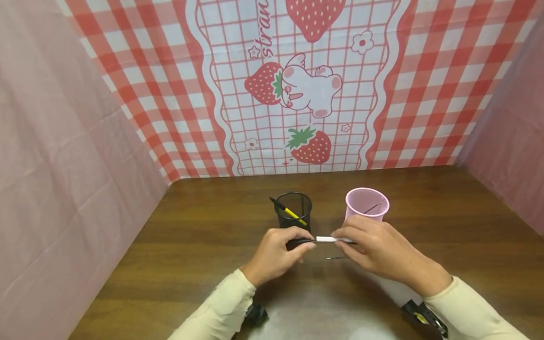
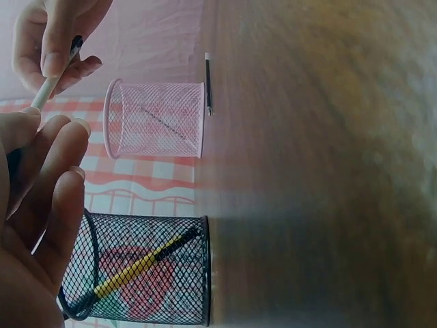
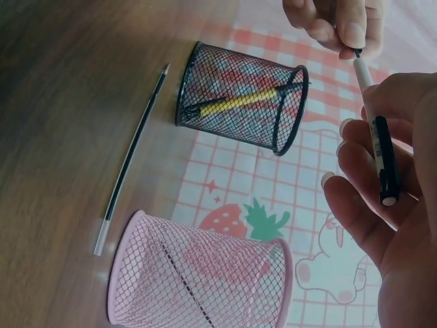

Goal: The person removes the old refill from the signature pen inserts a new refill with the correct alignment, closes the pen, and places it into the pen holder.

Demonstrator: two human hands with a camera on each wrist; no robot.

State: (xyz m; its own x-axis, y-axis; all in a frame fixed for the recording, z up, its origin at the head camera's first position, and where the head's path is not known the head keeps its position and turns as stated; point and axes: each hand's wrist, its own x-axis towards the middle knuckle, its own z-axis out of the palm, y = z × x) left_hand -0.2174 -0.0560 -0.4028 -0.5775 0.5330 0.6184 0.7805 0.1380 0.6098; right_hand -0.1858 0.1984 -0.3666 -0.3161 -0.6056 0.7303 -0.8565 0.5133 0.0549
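Observation:
My right hand point(image 1: 378, 245) pinches a slim white pen barrel point(image 1: 326, 239), which has a dark section point(image 3: 385, 160) at its far end in the right wrist view. My left hand point(image 1: 276, 252) pinches a black pen part point(image 1: 297, 242) at the barrel's other end. Both pieces line up between the hands; whether they are joined I cannot tell. On the table below lies a thin pen refill point(image 3: 136, 150), partly hidden by my right hand in the head view. Behind the hands stand a black mesh cup point(image 1: 293, 193) and a pink mesh cup point(image 1: 367, 191).
A yellow and black pen point(image 1: 293, 215) leans inside the black cup. Inside the pink cup is a thin dark stick point(image 1: 372, 208). The brown wooden table point(image 1: 204, 226) meets a strawberry-patterned cloth point(image 1: 267, 118) at the back and pink cloths point(image 1: 85, 141) at the sides.

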